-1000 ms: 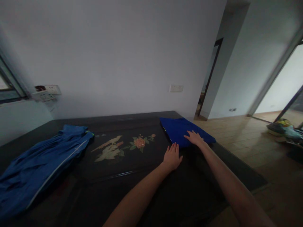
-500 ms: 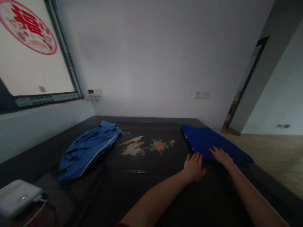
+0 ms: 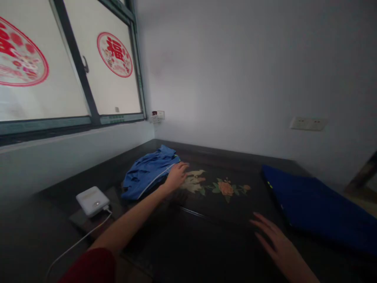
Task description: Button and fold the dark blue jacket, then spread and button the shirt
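My left hand (image 3: 177, 175) is at the right edge of a crumpled blue garment (image 3: 149, 171) with a white stripe, its fingers stretched forward. Whether the fingertips touch the fabric is hard to make out, but no cloth shows gripped in them. Over the dark table, my right hand (image 3: 273, 239) hovers with fingers spread and nothing in it. To its right lies a flat, darker blue folded garment (image 3: 312, 204) with small yellow-green marks along its left edge.
The dark table (image 3: 206, 243) bears a painted bird and flower design (image 3: 225, 188). A white device (image 3: 92, 201) with a cable stands at the left. Behind are a wall with sockets (image 3: 308, 123) and a window (image 3: 113, 59) with red round stickers.
My view has swung left. My left hand has left the dark blue folded garment and reached across to the crumpled one. My right hand has also come away from the folded garment.
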### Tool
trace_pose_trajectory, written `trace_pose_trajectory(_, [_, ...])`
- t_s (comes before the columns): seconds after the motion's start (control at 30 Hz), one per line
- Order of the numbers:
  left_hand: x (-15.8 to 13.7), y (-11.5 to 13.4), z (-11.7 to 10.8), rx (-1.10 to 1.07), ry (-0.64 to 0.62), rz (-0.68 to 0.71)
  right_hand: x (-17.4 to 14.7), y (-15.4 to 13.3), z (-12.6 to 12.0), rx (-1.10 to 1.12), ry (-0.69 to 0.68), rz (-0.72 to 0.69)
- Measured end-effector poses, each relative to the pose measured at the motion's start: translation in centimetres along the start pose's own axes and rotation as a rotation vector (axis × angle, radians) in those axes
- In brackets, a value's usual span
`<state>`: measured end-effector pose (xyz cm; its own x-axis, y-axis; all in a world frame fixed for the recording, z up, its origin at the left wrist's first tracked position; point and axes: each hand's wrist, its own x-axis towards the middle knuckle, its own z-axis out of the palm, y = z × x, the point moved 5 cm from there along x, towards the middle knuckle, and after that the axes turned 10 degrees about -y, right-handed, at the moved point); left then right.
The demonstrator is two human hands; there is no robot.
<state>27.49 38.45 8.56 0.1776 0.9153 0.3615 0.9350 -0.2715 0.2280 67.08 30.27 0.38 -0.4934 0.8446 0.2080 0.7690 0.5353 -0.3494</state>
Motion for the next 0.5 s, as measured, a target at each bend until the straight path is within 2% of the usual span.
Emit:
trace_pose_trajectory(0.1, [-3.6,-9.3,-2.7,0.187,0.013,-0.335,0.2,-2.5,2.7,0.015,-0.066,-0.067])
trace_pose_trajectory(0.2, [-7.1,-14.8,-3.5,0.238,0.001,-0.619,1.8,-4.7,3.2,0.058,-0.115,-0.094])
trace_pose_trajectory(0.27, [-8.4,-16.7,-3.1,0.215,-0.037,-0.719,3.9,-7.5,3.1,0.104,-0.171,-0.15])
trace_pose_trajectory(0.37, [-8.9,-17.7,-2.7,0.189,-0.04,-0.752,8.8,-13.5,3.3,0.183,-0.252,-0.296])
trace_pose_trajectory(0.5, [-9.2,-18.8,-3.3,0.155,0.035,-0.802,17.8,-21.1,6.4,0.21,-0.288,-0.449])
